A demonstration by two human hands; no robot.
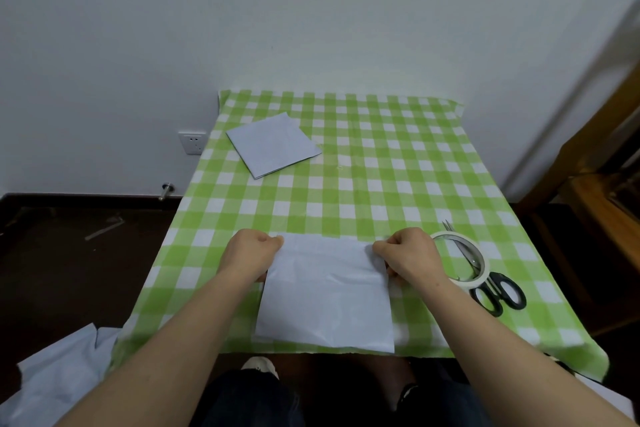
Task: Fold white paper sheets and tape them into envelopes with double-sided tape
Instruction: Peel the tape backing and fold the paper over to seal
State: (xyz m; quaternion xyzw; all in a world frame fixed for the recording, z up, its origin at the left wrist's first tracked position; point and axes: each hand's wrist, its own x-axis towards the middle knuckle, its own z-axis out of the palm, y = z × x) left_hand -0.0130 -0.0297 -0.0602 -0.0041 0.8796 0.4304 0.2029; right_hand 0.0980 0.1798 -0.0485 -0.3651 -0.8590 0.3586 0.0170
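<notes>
Where the sheet (325,295) lies at the near edge of the surface (381,177), I see both hands at its far corners. The left hand (251,253) has its fingers curled in tight and pinches the far left corner. The right hand (408,253) is curled the same way and pinches the far right corner, with the paper puckered just under it. The sheet is white and lies lengthwise away from me, its near edge level with the cloth's near edge. Creases run across its middle, and the green check shows faintly through its far strip.

Just right of the right hand sits a tape roll (481,267). Scissors (498,291) lie with their blades through its ring and their black handles on the near side. A folded envelope (273,144) lies askew, well apart at the far left. More paper (59,378) shows below the surface's near left corner.
</notes>
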